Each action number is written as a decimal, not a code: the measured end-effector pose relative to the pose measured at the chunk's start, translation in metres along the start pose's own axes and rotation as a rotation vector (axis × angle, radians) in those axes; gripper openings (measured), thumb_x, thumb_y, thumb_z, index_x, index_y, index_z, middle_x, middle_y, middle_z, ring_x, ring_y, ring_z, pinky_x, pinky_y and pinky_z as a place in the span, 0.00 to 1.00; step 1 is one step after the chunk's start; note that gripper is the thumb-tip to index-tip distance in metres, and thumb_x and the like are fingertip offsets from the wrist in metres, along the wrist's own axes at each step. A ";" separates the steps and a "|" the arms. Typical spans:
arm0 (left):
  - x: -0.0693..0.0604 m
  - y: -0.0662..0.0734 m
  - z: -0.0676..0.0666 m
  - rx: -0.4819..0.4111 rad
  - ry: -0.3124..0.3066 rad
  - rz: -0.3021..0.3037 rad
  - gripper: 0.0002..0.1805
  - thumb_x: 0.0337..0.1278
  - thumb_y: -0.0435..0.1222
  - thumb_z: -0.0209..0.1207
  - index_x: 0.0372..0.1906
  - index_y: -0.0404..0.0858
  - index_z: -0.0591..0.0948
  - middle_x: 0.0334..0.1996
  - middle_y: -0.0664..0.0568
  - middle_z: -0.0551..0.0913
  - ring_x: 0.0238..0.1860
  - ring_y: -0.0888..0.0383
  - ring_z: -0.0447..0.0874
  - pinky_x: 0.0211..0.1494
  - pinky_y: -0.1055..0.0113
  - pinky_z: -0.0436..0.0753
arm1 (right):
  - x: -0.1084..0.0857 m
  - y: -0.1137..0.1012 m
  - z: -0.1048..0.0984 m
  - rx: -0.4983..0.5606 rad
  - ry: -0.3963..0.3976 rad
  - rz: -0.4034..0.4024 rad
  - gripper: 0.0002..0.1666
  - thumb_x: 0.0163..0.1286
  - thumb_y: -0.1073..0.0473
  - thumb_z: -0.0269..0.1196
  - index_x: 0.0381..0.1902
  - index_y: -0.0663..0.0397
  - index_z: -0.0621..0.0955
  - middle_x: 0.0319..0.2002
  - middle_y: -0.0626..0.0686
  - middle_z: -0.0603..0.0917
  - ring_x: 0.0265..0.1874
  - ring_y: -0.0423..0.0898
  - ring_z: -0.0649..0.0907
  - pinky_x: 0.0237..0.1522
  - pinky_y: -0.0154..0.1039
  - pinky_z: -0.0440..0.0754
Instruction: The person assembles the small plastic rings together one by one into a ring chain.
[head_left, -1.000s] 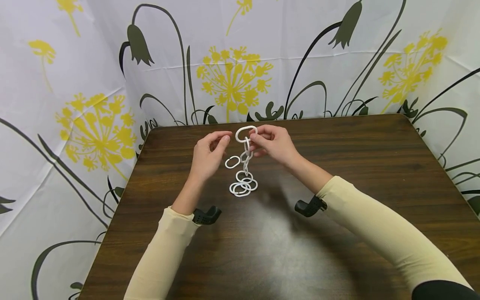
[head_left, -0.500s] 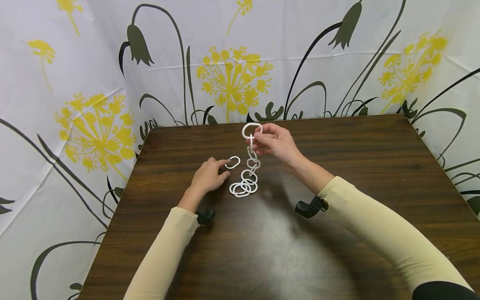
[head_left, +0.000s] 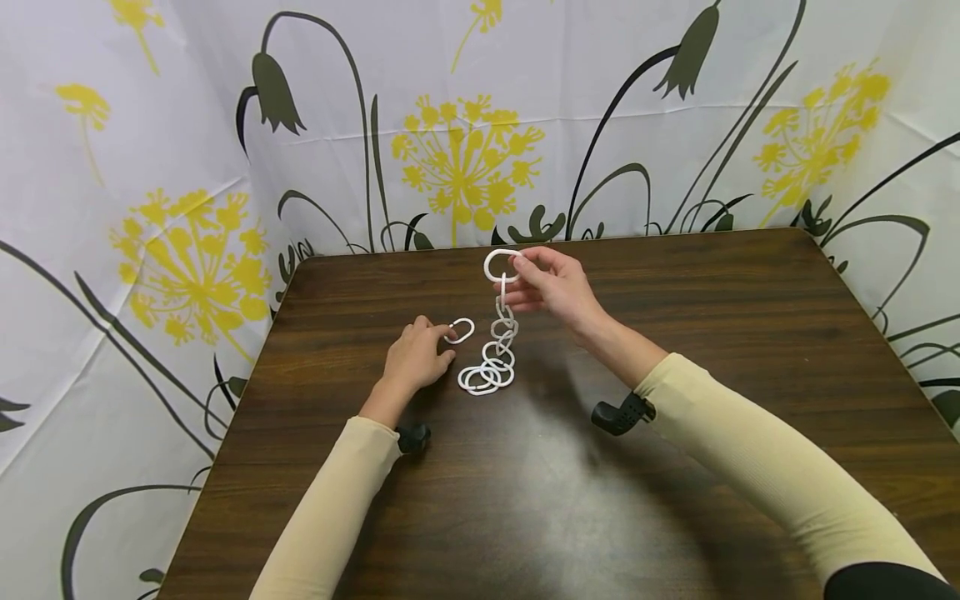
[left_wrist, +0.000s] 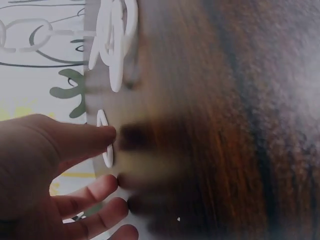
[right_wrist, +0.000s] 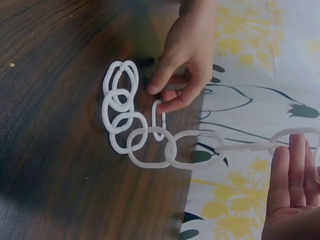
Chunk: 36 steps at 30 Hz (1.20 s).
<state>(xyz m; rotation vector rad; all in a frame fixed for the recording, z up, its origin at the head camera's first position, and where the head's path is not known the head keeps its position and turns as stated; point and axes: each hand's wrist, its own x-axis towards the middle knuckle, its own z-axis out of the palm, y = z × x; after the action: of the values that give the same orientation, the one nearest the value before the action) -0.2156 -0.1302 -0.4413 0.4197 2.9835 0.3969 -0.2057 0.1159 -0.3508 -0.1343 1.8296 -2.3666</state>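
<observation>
My right hand [head_left: 555,287] pinches the top link of a white plastic chain [head_left: 503,290] between thumb and fingers, holding it above the table. The chain hangs down from there, and its lower links lie overlapped in a small pile [right_wrist: 105,112] on the wood. Left of the chain, a single loose white link [head_left: 472,328] lies apart from it. The index finger of my left hand [head_left: 415,356] touches that link's near end, pressing it against the tabletop. In the right wrist view, the left thumb stands clear of the link. The loose link has a small gap in its side.
A dark brown wooden table [head_left: 712,333] carries everything. Behind it and at its sides hangs a white cloth [head_left: 570,50] printed with yellow and grey-green flowers. Each wrist wears a black camera mount [head_left: 617,415].
My left hand came down from beside the chain's top to the loose link and slid it slightly left. My right hand shifted a little right with the chain.
</observation>
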 end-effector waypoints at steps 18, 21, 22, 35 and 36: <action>0.000 -0.010 -0.001 -0.141 0.006 -0.014 0.07 0.69 0.41 0.55 0.37 0.42 0.78 0.32 0.48 0.73 0.31 0.50 0.73 0.33 0.57 0.72 | 0.001 0.001 -0.006 0.047 0.081 -0.076 0.17 0.68 0.71 0.62 0.51 0.79 0.77 0.34 0.52 0.85 0.28 0.44 0.85 0.33 0.37 0.86; 0.000 -0.013 -0.003 -0.198 0.027 -0.041 0.08 0.71 0.40 0.51 0.40 0.40 0.78 0.32 0.47 0.75 0.34 0.49 0.74 0.37 0.54 0.73 | 0.000 0.002 -0.007 0.066 0.084 -0.070 0.12 0.67 0.72 0.62 0.47 0.75 0.79 0.30 0.53 0.84 0.27 0.45 0.85 0.33 0.39 0.86; 0.000 -0.014 -0.004 -0.206 0.037 -0.049 0.08 0.72 0.39 0.50 0.41 0.40 0.77 0.32 0.47 0.76 0.34 0.48 0.75 0.39 0.53 0.74 | 0.001 0.002 -0.007 0.077 0.087 -0.067 0.10 0.67 0.72 0.63 0.45 0.73 0.80 0.29 0.53 0.84 0.27 0.45 0.85 0.33 0.39 0.86; -0.002 -0.009 -0.018 -0.485 0.120 -0.135 0.17 0.73 0.40 0.38 0.41 0.34 0.75 0.23 0.47 0.79 0.26 0.51 0.77 0.33 0.59 0.75 | 0.001 0.001 -0.009 0.133 0.059 -0.034 0.08 0.65 0.73 0.64 0.42 0.70 0.80 0.28 0.56 0.86 0.29 0.47 0.88 0.37 0.43 0.86; -0.002 -0.006 -0.021 -0.564 0.114 -0.139 0.16 0.72 0.40 0.39 0.39 0.34 0.75 0.21 0.47 0.78 0.23 0.53 0.76 0.29 0.61 0.75 | 0.001 0.001 -0.009 0.135 0.058 -0.038 0.06 0.65 0.73 0.64 0.40 0.68 0.80 0.28 0.56 0.86 0.29 0.47 0.88 0.37 0.43 0.86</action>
<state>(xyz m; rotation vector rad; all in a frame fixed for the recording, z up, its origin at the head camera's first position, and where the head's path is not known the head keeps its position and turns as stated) -0.2180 -0.1418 -0.4229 0.1320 2.7981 1.2298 -0.2082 0.1238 -0.3542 -0.0873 1.6989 -2.5366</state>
